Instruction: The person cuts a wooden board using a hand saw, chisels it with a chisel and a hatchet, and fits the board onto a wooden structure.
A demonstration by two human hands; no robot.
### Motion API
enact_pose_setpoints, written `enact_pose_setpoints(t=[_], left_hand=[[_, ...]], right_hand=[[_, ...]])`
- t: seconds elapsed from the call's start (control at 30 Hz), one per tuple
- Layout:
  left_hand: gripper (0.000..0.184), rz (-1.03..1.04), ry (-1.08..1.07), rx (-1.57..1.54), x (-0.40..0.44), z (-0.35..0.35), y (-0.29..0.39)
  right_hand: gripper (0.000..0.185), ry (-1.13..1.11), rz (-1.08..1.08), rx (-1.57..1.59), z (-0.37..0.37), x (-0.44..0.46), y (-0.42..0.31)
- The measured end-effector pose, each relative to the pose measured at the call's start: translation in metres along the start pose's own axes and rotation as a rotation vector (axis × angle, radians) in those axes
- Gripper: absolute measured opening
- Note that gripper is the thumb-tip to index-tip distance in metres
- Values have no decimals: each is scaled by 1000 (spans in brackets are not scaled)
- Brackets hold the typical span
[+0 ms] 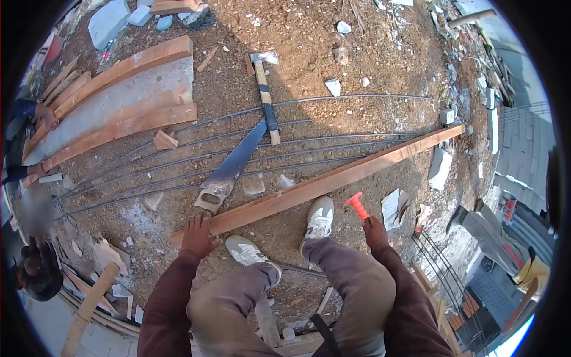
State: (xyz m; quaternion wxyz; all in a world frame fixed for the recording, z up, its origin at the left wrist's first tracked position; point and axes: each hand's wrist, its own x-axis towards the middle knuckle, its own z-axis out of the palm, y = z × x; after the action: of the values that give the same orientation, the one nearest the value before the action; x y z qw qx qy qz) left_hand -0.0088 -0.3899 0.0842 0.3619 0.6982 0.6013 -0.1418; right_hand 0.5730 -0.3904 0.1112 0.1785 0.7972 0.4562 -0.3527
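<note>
A long reddish wooden beam (333, 175) lies slantwise on the ground before my shoes. My left hand (198, 236) is across its left end, fingers over the far edge and thumb on the near side. My right hand (375, 232) is closed round the dark part of a chisel (358, 206) with an orange guarded grip; it is held apart from the beam, below it. Just beyond my left hand lies a handsaw (235, 160), its handle close to the beam. A hatchet (264, 98) with dark tape round its wooden handle lies across the saw's tip.
Several thin steel bars (333, 143) run along the stony ground under the tools. At the left, a co-worker's hands (46, 116) touch a plank form (119, 101). Another person's legs (488, 235) show at the right. Broken blocks (440, 166) lie near the beam's far end.
</note>
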Motion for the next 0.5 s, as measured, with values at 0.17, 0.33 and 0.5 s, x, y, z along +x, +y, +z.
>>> enact_pose_setpoints(t=[0.17,0.33,0.5], left_hand=[[68,-16,481,-110,59,18,-3],[38,22,610,-163,131,-2,-11],[29,108,645,-178,165,-25,-23]], right_hand=[[28,-142,-61,-79,42,70,65],[32,346,-276,-185,-16,119,-19],[50,457,-894,-186,-10,144,-134]])
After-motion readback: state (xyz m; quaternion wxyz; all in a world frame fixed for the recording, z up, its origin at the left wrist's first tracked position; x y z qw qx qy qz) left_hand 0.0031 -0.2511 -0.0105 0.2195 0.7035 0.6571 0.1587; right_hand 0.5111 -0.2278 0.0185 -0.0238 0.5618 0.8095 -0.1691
